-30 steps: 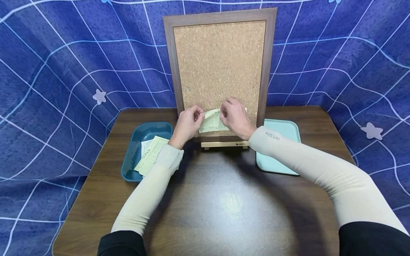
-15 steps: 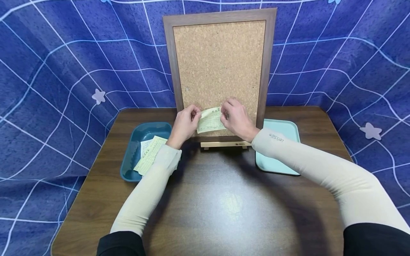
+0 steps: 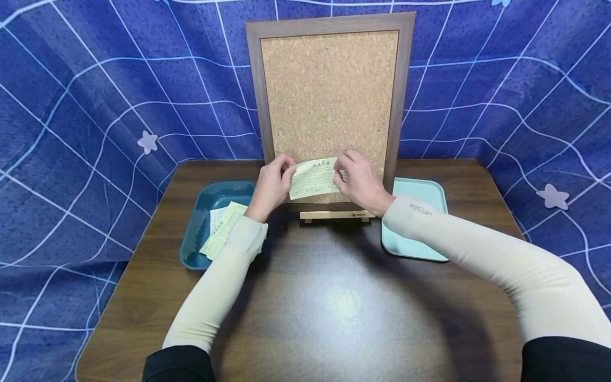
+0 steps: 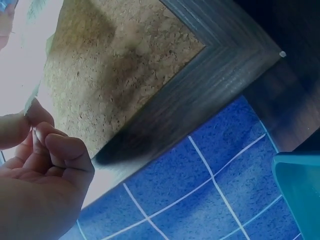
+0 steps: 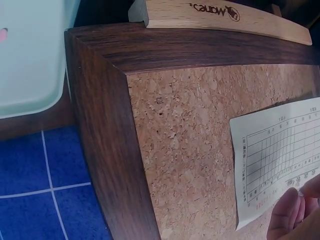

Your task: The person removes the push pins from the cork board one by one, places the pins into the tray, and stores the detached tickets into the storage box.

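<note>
A pale green printed paper slip with a ruled table is held in front of the lower part of a framed corkboard. My left hand pinches its upper left corner between thumb and forefinger. At its upper edge, towards the right, the thumb and forefinger of my right hand are pinched together. In the right wrist view the slip lies close before the cork, its corner reaching past the fingertips. Whether something small also sits between those fingertips is hard to tell.
A blue-green bin with more paper slips stands left on the wooden table. A mint tray lies at right; something pink shows in it. The board leans upright on a wooden stand.
The slip has shifted left and its curled upper edge has flattened, showing more of the print. My left hand has moved slightly left, my right hand slightly right.
</note>
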Demonstrator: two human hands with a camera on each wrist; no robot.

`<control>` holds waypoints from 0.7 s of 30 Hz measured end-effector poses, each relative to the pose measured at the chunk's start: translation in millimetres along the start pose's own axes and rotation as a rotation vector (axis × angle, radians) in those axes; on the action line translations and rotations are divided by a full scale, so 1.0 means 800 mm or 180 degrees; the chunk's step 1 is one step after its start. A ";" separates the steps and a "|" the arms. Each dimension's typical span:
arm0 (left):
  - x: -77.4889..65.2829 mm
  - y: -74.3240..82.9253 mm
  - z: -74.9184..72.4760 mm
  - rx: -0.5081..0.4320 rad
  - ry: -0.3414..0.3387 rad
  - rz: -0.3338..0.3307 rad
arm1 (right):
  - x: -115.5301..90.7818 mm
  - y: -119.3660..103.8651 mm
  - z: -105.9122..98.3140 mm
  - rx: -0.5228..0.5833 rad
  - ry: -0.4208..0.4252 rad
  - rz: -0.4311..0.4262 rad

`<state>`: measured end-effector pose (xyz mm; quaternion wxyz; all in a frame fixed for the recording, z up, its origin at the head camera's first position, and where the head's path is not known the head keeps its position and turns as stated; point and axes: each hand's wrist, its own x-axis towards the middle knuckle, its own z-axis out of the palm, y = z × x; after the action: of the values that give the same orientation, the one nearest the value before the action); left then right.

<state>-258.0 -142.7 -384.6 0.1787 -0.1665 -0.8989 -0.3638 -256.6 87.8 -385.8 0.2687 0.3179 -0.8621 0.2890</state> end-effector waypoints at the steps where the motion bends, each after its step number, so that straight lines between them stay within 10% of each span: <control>1: 0.000 -0.001 -0.001 -0.0005 0.0008 -0.0003 | -0.001 0.000 -0.001 -0.0009 0.0004 -0.0004; 21: -0.005 -0.016 -0.026 -0.0129 -0.0027 0.0088 | -0.009 0.013 -0.022 -0.0137 0.0279 -0.0141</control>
<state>-255.4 -166.5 -380.2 0.1766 -0.1840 -0.8897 -0.3787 -254.5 109.0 -381.5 0.3193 0.3180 -0.8483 0.2780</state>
